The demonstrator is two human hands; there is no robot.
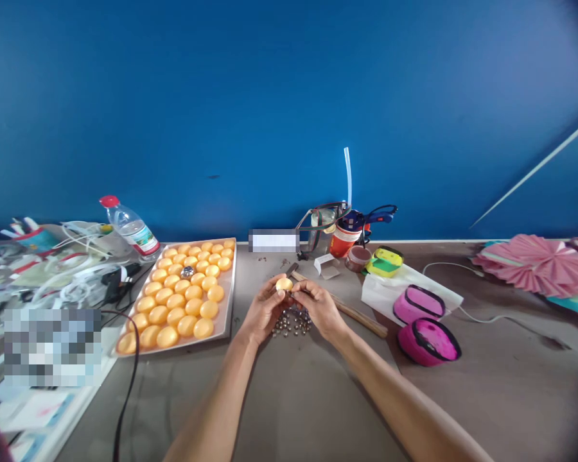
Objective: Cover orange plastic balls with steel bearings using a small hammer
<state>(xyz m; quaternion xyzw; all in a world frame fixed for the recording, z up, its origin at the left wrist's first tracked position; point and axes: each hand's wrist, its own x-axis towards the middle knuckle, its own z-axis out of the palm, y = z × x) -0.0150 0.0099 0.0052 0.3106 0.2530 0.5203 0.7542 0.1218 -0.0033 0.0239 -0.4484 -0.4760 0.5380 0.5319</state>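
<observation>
An orange ball point(284, 284), like a table-tennis ball, is held in the fingers of my left hand point(264, 310) above the table. The fingers of my right hand point(320, 309) are pinched together close to the ball's right side; what they hold, if anything, is too small to make out. Under both hands lies a loose pile of small shiny silver pieces point(289, 324), partly hidden. To the left, a white tray point(227, 301) carries rows of similar orange balls point(176, 316). Among them sits one ball with a silver, studded-looking surface point(187, 272).
A wooden-handled hammer point(359, 314) lies behind my right hand. Pink oval containers point(431, 341) and a yellow one point(386, 262) stand to the right. A bottle point(133, 230) leans behind the tray. Cables and clutter fill the left side; a dark cable point(133, 372) crosses near the tray.
</observation>
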